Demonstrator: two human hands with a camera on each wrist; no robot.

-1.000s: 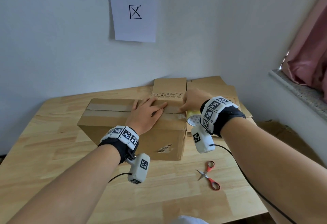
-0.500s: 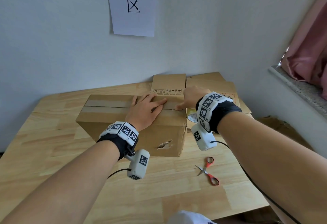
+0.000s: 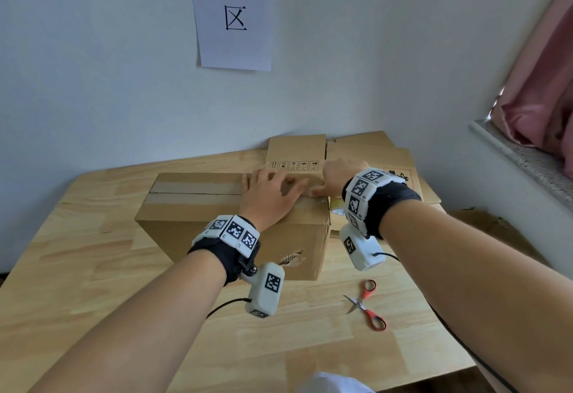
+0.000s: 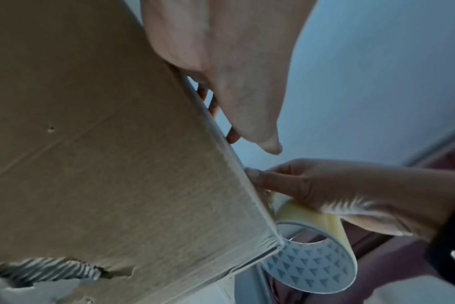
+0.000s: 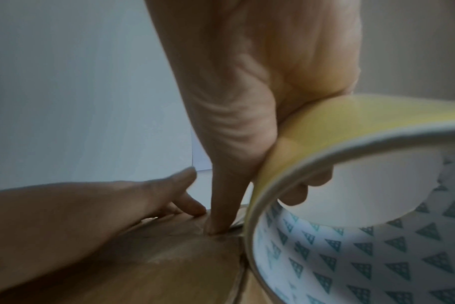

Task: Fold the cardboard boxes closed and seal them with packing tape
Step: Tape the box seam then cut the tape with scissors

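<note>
A closed brown cardboard box [image 3: 198, 206] lies on the wooden table [image 3: 93, 284], a strip of tape along its top seam. My left hand [image 3: 273, 194] lies flat on the box top near its right end, fingers straight. My right hand [image 3: 338, 178] grips a roll of yellowish packing tape [image 4: 314, 253] just past the box's right edge, fingers curled through the core, while its thumb presses the top edge of the box [image 5: 169, 267]. The tape roll [image 5: 351, 205] shows a white inner face with a blue triangle pattern. The near side of the box has a torn hole [image 3: 291, 259].
Red-handled scissors [image 3: 367, 304] lie on the table right of the box front. Flattened cardboard boxes [image 3: 372, 156] are stacked at the back right against the wall. A paper sign [image 3: 232, 11] hangs on the wall. A window ledge [image 3: 521, 156] and a pink curtain are at the right.
Both hands hold almost the same places on the box top; the left fingers have crept a little toward the right end. The head view has shifted slightly.
</note>
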